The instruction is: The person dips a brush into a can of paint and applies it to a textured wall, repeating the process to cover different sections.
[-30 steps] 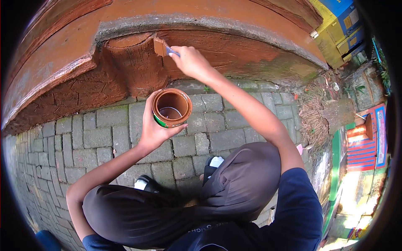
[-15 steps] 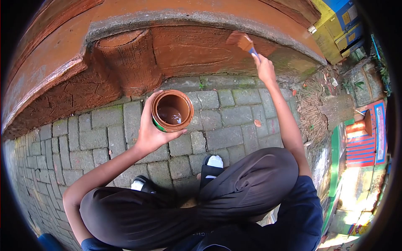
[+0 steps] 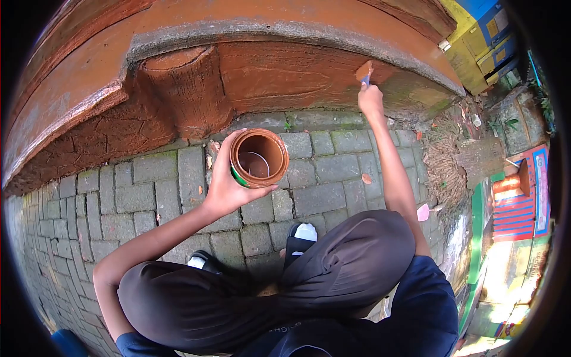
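Observation:
An open paint can (image 3: 259, 157) with reddish-brown paint inside and on its rim is gripped from the side by my left hand (image 3: 227, 189), a little off the wall's base. My right hand (image 3: 371, 100) is closed round the blue handle of a paintbrush (image 3: 364, 72), whose bristles touch the low wall (image 3: 285, 74) just under its grey ledge (image 3: 250, 31). Reddish-brown colour covers the wall left of the brush; to the right, a greenish, mossy stretch shows.
Grey paving bricks (image 3: 318, 197) lie under my sandalled feet. Tree roots (image 3: 443, 160) spread at the right, with a pink object (image 3: 423, 212) near my right forearm. Yellow and blue boxes (image 3: 476, 41) stand at the upper right.
My right hand and the brush have moved right along the wall, the brush now more upright. My left hand and the can have shifted slightly right. The pink object has come into view.

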The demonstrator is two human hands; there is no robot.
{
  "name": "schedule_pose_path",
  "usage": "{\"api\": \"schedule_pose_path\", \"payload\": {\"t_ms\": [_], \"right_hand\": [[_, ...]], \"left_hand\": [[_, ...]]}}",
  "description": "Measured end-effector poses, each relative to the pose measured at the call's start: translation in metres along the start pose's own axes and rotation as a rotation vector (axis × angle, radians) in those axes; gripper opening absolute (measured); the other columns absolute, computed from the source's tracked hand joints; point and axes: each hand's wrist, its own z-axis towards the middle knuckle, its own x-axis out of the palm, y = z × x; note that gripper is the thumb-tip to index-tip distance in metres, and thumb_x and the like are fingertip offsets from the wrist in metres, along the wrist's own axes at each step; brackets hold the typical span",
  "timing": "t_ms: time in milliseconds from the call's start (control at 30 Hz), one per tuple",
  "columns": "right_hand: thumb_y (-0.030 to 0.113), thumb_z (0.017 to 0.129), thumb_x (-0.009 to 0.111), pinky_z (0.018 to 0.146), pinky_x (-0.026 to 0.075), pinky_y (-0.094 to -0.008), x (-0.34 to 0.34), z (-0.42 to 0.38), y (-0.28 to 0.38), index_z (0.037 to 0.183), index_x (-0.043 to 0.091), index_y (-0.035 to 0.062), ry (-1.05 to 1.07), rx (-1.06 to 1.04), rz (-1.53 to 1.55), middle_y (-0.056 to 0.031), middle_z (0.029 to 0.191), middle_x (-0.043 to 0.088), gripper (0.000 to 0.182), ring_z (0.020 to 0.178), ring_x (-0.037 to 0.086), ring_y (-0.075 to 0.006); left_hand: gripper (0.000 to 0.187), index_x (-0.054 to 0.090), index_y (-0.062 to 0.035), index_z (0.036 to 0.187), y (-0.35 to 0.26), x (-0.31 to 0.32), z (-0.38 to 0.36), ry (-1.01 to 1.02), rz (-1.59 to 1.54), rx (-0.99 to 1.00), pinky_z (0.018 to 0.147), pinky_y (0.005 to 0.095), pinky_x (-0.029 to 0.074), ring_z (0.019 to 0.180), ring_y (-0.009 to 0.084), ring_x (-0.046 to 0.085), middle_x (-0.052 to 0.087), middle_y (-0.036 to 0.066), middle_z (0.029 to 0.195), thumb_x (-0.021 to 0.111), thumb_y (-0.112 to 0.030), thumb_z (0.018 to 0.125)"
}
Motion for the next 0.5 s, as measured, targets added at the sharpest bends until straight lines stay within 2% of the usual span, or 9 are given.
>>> {"api": "schedule_pose_path", "payload": {"t_ms": [133,300,433,500], "right_hand": [[0.03,0.101,0.05,0.082,0.05,-0.0553,-0.005,-0.039,0.051,0.091,0.068,-0.0058,0.092,-0.119,0.046,-0.0336,0.089,0.066,0.042,0.094,0.064,-0.0498],[0.031,0.103,0.048,0.077,0.049,-0.0556,-0.002,-0.087,0.119,0.093,0.065,-0.0043,0.292,-0.376,0.112,-0.03,0.086,0.066,0.041,0.087,0.064,-0.0493],[0.033,0.103,0.048,0.077,0.049,-0.057,0.013,-0.093,0.128,0.093,0.063,-0.003,0.332,-0.499,0.085,-0.0292,0.085,0.066,0.04,0.087,0.064,-0.0487],[0.038,0.103,0.048,0.077,0.05,-0.0574,0.008,-0.082,0.116,0.095,0.064,0.0005,0.342,-0.478,0.019,-0.0271,0.087,0.067,0.041,0.088,0.064,-0.0484]], "left_hand": [[0.112,0.029,0.0017,0.144,0.002,-0.001,-0.001,0.005,0.004,0.023,0.112,0.0405,0.039,0.13,0.0269,0.049,0.048,0.017,0.137,0.096,-0.027,0.059],[0.111,0.029,0.0017,0.144,0.0,-0.002,-0.004,-0.002,-0.016,0.006,0.112,0.0401,0.039,0.13,0.0265,0.049,0.048,0.016,0.137,0.096,-0.026,0.059],[0.112,0.029,0.0021,0.144,0.0,-0.012,-0.01,0.003,-0.031,0.024,0.112,0.0402,0.039,0.13,0.0264,0.049,0.047,0.016,0.137,0.096,-0.025,0.059],[0.112,0.028,0.0021,0.145,0.0,-0.019,-0.013,0.014,-0.018,0.036,0.112,0.0409,0.039,0.13,0.0269,0.049,0.046,0.016,0.138,0.096,-0.025,0.059]]}}
